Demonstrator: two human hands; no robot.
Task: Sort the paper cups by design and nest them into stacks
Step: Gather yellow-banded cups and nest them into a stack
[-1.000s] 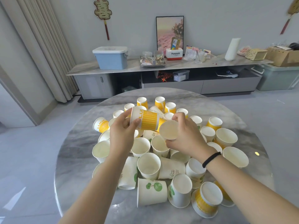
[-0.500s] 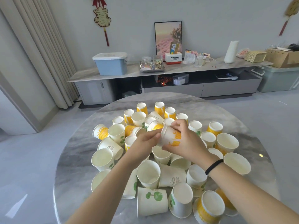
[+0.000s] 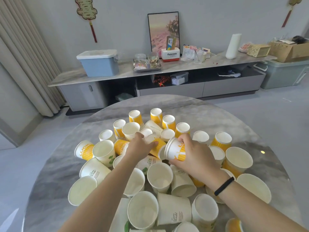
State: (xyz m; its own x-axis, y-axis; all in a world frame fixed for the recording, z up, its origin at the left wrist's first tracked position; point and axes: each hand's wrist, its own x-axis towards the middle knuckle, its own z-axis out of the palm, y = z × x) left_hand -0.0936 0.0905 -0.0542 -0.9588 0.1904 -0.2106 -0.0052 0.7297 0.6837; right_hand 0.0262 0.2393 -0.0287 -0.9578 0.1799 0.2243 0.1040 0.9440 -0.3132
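Several paper cups lie jumbled on a round marble table (image 3: 217, 118): yellow striped ones and white ones with a green leaf print. My right hand (image 3: 194, 156) holds a yellow striped cup stack (image 3: 175, 150) on its side, rim facing left. My left hand (image 3: 139, 146) reaches into the pile and closes on another yellow cup (image 3: 156, 147) lying just left of that stack. White leaf-print cups (image 3: 173, 209) crowd the near side, some upright, some tipped. Upside-down yellow cups (image 3: 168, 122) stand at the far side.
Bare marble rings the pile at the table's far edge and left side (image 3: 55, 173). Behind stands a long low cabinet (image 3: 167, 84) carrying a blue lidded bin (image 3: 98, 63), a tray and boxes. A curtain (image 3: 21, 56) hangs at the left.
One cup was nested into the other, and my right hand now holds that yellow stack alone. My left hand let go and dropped forward onto another yellow cup in the pile.
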